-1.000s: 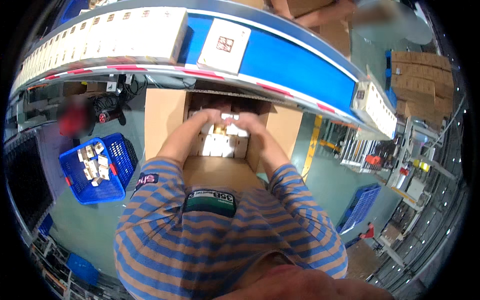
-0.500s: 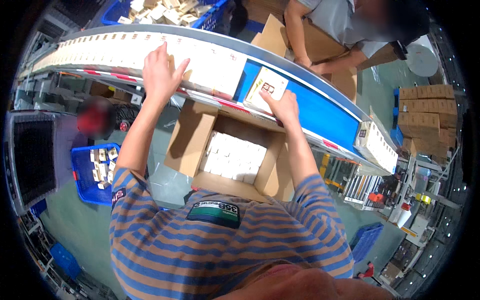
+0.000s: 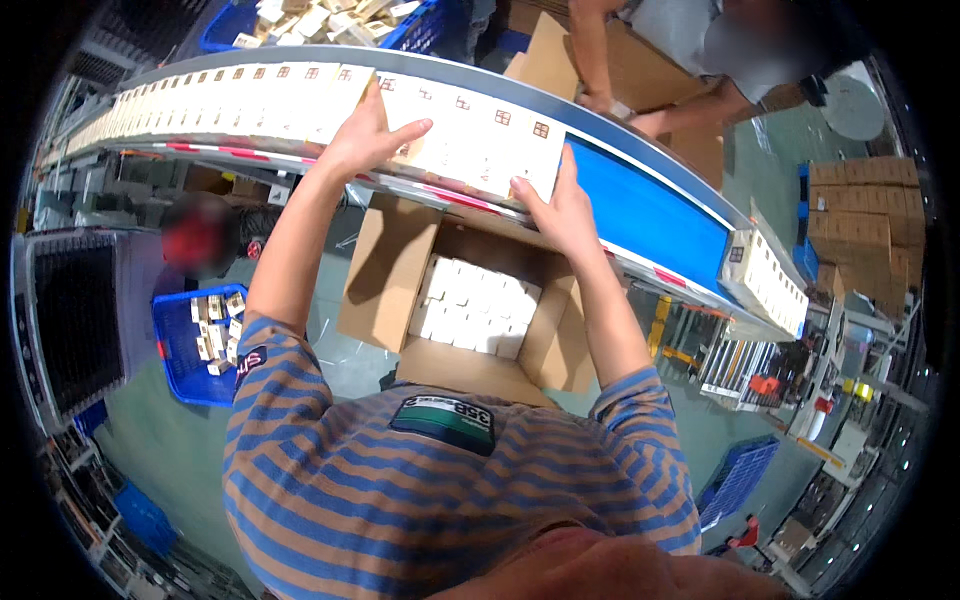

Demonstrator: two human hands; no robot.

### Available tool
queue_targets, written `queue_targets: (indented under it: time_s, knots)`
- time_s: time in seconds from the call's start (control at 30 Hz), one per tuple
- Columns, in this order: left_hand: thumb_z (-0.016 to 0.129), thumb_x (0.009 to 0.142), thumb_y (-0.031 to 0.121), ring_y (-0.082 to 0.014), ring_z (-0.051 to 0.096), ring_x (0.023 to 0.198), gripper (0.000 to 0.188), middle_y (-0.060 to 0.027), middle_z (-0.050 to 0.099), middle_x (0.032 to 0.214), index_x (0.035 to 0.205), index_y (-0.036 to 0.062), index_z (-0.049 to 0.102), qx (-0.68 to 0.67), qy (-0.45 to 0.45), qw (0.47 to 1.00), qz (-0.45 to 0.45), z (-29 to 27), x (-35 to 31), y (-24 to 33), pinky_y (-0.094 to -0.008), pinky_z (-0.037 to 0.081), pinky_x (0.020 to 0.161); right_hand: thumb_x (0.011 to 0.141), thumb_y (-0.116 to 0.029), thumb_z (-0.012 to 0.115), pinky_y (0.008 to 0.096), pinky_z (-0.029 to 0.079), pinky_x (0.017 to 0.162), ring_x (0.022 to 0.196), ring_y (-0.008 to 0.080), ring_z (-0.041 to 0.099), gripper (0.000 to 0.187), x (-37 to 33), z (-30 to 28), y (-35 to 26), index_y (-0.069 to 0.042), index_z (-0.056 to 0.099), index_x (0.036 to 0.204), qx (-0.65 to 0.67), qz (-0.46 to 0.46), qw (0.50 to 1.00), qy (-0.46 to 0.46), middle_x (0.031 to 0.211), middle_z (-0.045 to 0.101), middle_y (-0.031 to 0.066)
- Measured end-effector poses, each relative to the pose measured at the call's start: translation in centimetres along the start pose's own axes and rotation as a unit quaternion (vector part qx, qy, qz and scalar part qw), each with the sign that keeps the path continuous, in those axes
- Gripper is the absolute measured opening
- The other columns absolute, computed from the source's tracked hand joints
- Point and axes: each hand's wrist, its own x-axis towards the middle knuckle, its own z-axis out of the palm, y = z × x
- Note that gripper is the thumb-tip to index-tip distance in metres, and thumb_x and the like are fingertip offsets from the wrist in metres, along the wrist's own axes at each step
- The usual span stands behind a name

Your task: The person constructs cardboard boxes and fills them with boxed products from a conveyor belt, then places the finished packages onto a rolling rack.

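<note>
A long row of small white boxes [image 3: 240,105] stands packed face to face on the blue conveyor belt [image 3: 650,205]. My left hand [image 3: 365,145] reaches into the row, its fingers at a joint between boxes and its thumb along their near side. At the row's right end my right hand [image 3: 565,210] presses the last box, thumb on the near side. Between them the two hands clasp a section of white boxes [image 3: 470,135]. Below the belt's near edge, an open cardboard carton [image 3: 465,380] holds layers of similar white boxes [image 3: 475,305].
Another group of white boxes [image 3: 765,285] stands at the belt's right end. Blue baskets with loose boxes sit at the left [image 3: 190,385] and beyond the belt [image 3: 415,35]. Across the belt a co-worker's hands [image 3: 625,110] are at a carton [image 3: 650,75]. Stacked cartons [image 3: 865,220] stand far right.
My left hand has moved right along the row. The separate box under my right hand now sits against the row's end, and the row reaches further right on the belt.
</note>
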Motion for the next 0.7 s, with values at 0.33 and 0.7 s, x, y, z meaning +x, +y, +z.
queue_targets:
  time_s: [0.33, 0.7]
  knots:
    - [0.073, 0.078, 0.033, -0.0226, 0.053, 0.115, 0.071, -0.0151, 0.059, 0.118, 0.132, 0.0006, 0.041, -0.208, -0.039, 0.977, -0.006, 0.0, -4.8, 6.7, -0.0342, 0.039, 0.099, 0.078, -0.031, 0.066, 0.0385, 0.042, 0.097, 0.116, 0.0326, 0.053, 0.082, -5.0, -7.2, -4.1, 0.003, 0.024, 0.139, 0.052, 0.021, 0.996, 0.073, 0.126, 0.052, 0.0239]
    - [0.076, 0.069, 0.044, -0.0453, 0.022, 0.134, 0.106, -0.0304, 0.024, 0.143, 0.141, -0.0067, 0.016, 0.064, -0.219, 0.974, 0.005, 17.2, -17.2, -6.2, -0.0530, 0.028, 0.106, 0.081, -0.030, 0.067, 0.0429, 0.038, 0.100, 0.118, 0.0391, 0.048, 0.070, -14.3, 5.7, 10.7, 0.000, 0.037, 0.136, -0.145, 0.075, 0.983, -0.087, 0.128, 0.048, 0.0263]
